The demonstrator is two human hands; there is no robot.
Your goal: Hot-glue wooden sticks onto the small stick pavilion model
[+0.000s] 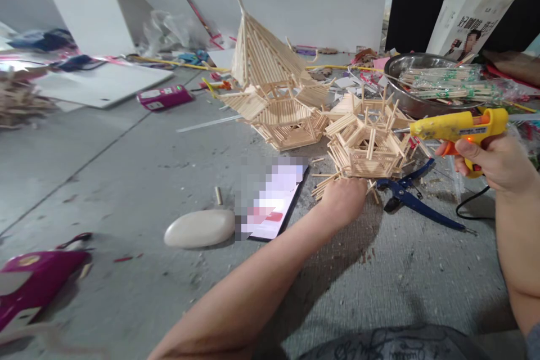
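Here, with the left hand (343, 201) as the dial's centre, a magenta box-shaped pack (48, 281) lies nearest, far out toward eight o'clock. At nine o'clock sits a smooth off-white oval object (200, 229), its long axis running sideways, and closer in a lit black-edged phone (274, 208) slants toward one o'clock.

The left hand is at the near base of a low, many-sided frame of pale wooden sticks (367, 167), knuckles up; its fingertips are hidden, so I cannot tell whether they pinch anything. Loose pale sticks (324, 187) lie beside it. At three o'clock, blue-handled pliers (405, 196) spread their handles toward two and four.

The right hand (498, 160), at two o'clock, has its fingers wrapped round the grip of a yellow plastic glue gun (447, 125). The gun's long axis lies almost level, nozzle pointing to nine, close to the frame's right side; contact is unclear.

Beyond, at eleven, stands a tall peaked stick pavilion (265, 62), spire upward. At one o'clock, a round steel bowl (396, 93) holds wrapped stick bundles (447, 91).
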